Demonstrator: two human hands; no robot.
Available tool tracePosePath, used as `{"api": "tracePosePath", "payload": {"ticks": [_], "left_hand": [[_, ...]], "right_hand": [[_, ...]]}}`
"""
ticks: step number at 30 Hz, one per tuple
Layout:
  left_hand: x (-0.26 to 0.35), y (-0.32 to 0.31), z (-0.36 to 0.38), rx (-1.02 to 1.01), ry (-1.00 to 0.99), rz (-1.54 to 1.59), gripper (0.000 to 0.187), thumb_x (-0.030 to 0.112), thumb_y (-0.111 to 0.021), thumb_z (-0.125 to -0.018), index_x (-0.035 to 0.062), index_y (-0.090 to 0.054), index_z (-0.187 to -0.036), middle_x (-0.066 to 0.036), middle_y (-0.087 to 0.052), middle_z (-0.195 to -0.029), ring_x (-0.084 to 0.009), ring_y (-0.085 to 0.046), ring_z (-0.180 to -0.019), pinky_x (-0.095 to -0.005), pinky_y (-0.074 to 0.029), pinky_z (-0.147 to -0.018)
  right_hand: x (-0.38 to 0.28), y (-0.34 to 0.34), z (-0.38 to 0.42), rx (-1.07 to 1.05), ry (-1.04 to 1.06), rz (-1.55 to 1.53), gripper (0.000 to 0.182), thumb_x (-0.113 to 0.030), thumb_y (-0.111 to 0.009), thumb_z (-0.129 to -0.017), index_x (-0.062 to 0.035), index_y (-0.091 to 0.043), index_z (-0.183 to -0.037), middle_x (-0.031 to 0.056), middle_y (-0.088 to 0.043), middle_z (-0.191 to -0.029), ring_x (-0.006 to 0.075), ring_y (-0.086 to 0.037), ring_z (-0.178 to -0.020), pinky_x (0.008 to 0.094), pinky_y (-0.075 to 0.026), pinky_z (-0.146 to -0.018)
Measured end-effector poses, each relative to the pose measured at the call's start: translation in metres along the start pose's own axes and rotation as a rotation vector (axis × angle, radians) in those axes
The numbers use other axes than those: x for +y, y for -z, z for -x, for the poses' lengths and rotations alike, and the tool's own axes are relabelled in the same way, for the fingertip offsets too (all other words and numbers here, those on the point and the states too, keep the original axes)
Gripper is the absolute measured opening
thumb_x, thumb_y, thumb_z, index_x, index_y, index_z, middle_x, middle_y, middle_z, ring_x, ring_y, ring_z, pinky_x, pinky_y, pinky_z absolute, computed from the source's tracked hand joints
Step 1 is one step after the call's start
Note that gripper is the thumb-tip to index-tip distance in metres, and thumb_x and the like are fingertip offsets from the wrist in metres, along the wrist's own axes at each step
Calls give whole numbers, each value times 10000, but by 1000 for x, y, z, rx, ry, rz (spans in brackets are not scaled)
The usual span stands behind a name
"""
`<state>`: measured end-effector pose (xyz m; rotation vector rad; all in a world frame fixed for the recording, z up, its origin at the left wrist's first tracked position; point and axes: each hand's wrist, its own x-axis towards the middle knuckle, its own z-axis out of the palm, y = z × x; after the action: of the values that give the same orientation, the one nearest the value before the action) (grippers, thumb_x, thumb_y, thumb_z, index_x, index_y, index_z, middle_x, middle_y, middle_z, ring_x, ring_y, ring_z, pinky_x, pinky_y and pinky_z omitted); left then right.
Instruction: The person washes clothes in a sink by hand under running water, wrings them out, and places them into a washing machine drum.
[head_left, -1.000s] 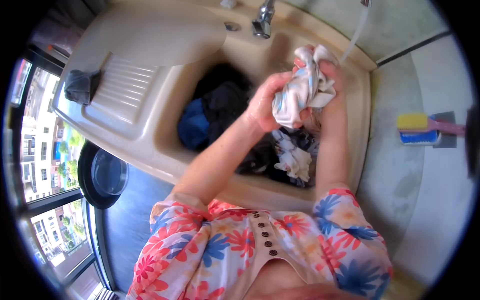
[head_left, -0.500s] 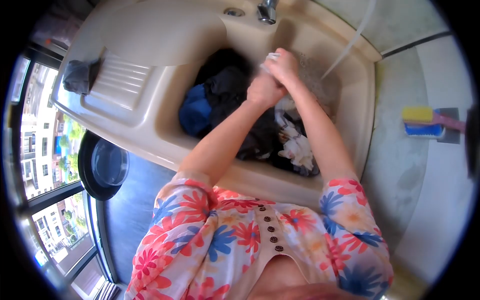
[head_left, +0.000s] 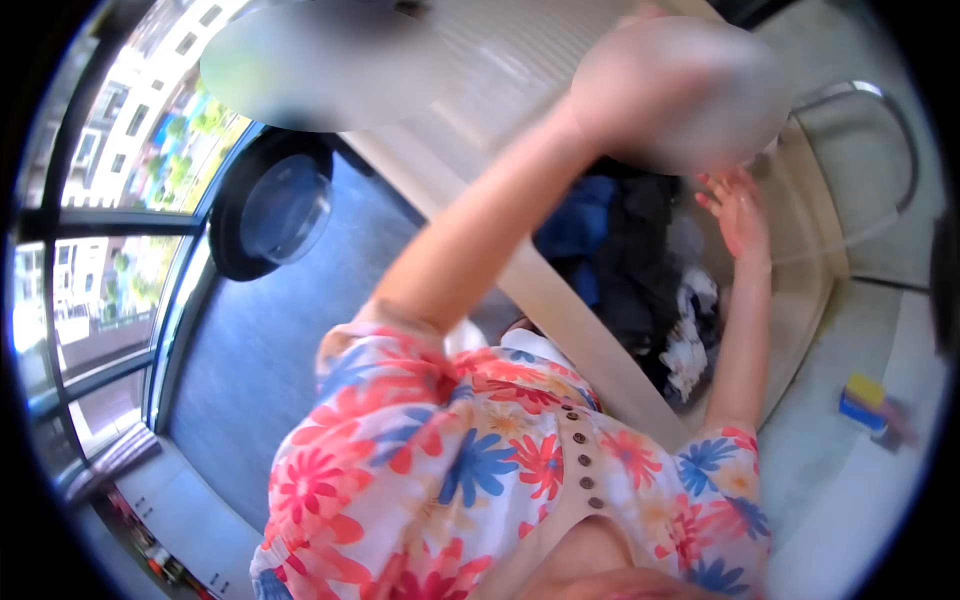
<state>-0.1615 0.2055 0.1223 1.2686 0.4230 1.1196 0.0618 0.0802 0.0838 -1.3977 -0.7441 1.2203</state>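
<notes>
Laundry (head_left: 640, 265), a dark, blue and white-patterned heap, lies in the beige sink (head_left: 800, 290), which serves as the landmark. The right hand (head_left: 738, 212) hovers over the far side of the heap with fingers spread and holds nothing. The left hand (head_left: 670, 95) is raised above the sink's drainboard side; it is blurred, so whether it is closed on anything cannot be told.

My judgement of the risks: wet cloth lifted high above the sink could drip onto the blue floor (head_left: 270, 350) beside it and make it slippery. With the left arm across the view, the heap is partly hidden, so a reach into it could miss a piece. A thin hose (head_left: 850, 235) curves over the sink's far rim; a sleeve or arm could snag it.

A pale tabletop (head_left: 850, 480) to the right of the sink carries a yellow-and-blue scrub brush (head_left: 868, 405). Left of the sink, a dark round basin (head_left: 275, 205) stands on the floor by tall windows (head_left: 110, 250) showing buildings outside.
</notes>
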Motion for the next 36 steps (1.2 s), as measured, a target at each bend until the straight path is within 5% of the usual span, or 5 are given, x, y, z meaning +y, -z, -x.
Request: {"api": "tracePosePath", "payload": {"ticks": [8, 18, 24, 28, 36], "left_hand": [[90, 318, 178, 562, 169, 394, 455, 288, -494, -877, 33, -402, -1241, -117, -527, -1129, -226, -552, -1002, -372, -481, -825], [-189, 431, 510, 1325, 1441, 561, 332, 275, -546, -805, 100, -500, -1083, -100, -585, -953, -274, -582, -850, -484, -475, -717], [-308, 425, 336, 1479, 1077, 695, 442, 414, -508, -825, 169, -420, -1182, -93, -406, -1236, -306, -374, -1112, -622, -337, -807], [-281, 418, 161, 1046, 556, 748, 566, 478, -450, -832, 100, -415, -1251, -137, -403, -1279, -341, -380, -1143, -532, -276, -952], [-199, 479, 236, 936, 725, 223, 432, 177, -474, -813, -37, -447, -1186, -219, -492, -1158, -361, -509, -1008, -477, -447, -849]], "right_hand": [[28, -171, -86, -59, 748, 1062, 205, -107, -596, -748, -37, -583, -940, 100, -588, -1013, 258, -526, -987, 343, -392, -873], [53, -189, -84, -39, 616, 1246, 194, -48, -538, -755, -26, -551, -947, 120, -510, -1122, 260, -457, -1068, 356, -377, -904], [50, -193, -82, -32, 540, 1208, 187, -47, -528, -764, -23, -546, -948, 128, -494, -1146, 236, -456, -1063, 335, -375, -901], [52, -186, -84, -5, 476, 1168, 185, -54, -545, -764, -18, -547, -946, 139, -490, -1148, 240, -474, -1043, 339, -391, -882], [70, -180, -91, 142, 801, 1130, 51, -73, -597, -659, -55, -580, -703, 94, -615, -870, 274, -570, -823, 374, -455, -714]]}}
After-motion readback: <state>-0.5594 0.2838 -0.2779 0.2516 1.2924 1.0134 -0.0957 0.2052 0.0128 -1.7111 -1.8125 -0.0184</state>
